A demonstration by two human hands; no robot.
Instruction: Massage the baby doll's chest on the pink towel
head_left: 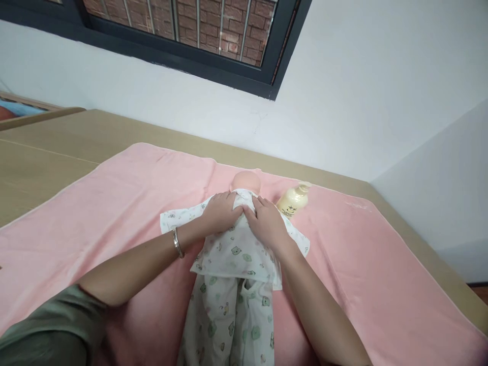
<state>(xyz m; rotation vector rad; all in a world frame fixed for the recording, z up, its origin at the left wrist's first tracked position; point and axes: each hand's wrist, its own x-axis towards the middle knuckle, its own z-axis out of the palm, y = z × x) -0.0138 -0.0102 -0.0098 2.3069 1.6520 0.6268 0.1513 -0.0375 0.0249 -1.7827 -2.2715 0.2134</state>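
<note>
I see the baby doll in white animal-print clothes (232,269) lying on the pink fleece blanket (114,203) over the wooden table (41,162). My left hand (221,211) and right hand (269,221) press flat on its chest, fingers spread, gripping nothing. Beyond lies a cream pump bottle (293,201) beside its head.

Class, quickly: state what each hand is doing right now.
Left hand: open, palm flat on the baby doll's printed top, gripping nothing.
Right hand: open, flat on the same top.
</note>
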